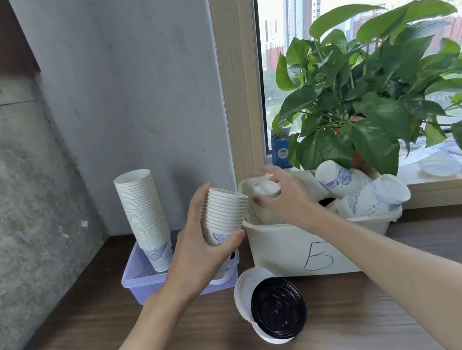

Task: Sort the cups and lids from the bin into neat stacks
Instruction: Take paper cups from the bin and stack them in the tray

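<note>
L hand wraps tight round tilted nested cup stack at frame ctr, R hand curls on white cup over bin, ctr-right; risk: tilt spills stack, or skewed nesting jams.

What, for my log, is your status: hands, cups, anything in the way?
Left hand grips short cup stack. Right hand holds single cup over white bin. Lids lie on table, clear of both hands.

Tall white paper-cup stack upright. Shorter cup stack tilted in left hand; right hand pinches one white cup over white plastic bin. Black plastic lid on table.
</note>
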`<state>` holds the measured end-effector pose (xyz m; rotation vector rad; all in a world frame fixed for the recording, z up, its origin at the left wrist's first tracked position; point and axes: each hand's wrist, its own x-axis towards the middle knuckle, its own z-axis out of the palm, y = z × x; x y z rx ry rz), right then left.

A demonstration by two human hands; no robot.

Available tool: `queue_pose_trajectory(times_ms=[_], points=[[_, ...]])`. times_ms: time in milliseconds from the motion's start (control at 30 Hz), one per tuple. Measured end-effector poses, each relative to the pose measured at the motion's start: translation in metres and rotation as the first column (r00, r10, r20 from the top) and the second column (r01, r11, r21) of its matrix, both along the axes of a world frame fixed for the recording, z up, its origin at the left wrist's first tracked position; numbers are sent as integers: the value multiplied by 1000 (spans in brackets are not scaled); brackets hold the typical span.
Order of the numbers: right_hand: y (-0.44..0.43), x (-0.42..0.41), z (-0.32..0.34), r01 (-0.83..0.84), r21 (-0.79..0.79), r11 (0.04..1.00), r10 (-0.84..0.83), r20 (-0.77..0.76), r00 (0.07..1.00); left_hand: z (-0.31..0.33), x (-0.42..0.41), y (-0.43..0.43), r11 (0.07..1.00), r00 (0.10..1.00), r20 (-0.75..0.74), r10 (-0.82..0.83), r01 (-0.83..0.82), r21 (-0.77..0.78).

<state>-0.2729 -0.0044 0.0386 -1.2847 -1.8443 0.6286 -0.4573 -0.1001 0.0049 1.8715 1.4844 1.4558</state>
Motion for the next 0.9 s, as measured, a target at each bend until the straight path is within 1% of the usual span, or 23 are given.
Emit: queue_pose_trajectory(times_ms=[133, 300, 367, 700, 800, 900], points=[[-1, 15, 0, 86, 30, 996, -82, -107, 991, 3, 4, -2, 1000, 1000, -8, 5, -5, 3], [-4, 22, 1, 112, -54, 992, -123, -319, 940, 7, 11, -2, 1000, 1000, 2, 2, -2, 0], [-6, 23, 0, 113, -82, 990, -135, -371, 919, 8, 13, -3, 1000, 1000, 5, -5, 5, -8], [-8, 27, 4, 50, -108, 993, -95, -467, 879, 13, 23, 3, 1000, 1000, -1, -12, 12, -21], [-11, 29, 6, -21, -89, 996, -30, -531, 847, 12, 27, 4, 999, 1000, -13, -23, 22, -22], [-16, 30, 9, -95, -61, 994, 48, -532, 846, 10, 30, 4, 999, 999, -21, -29, 29, -24]])
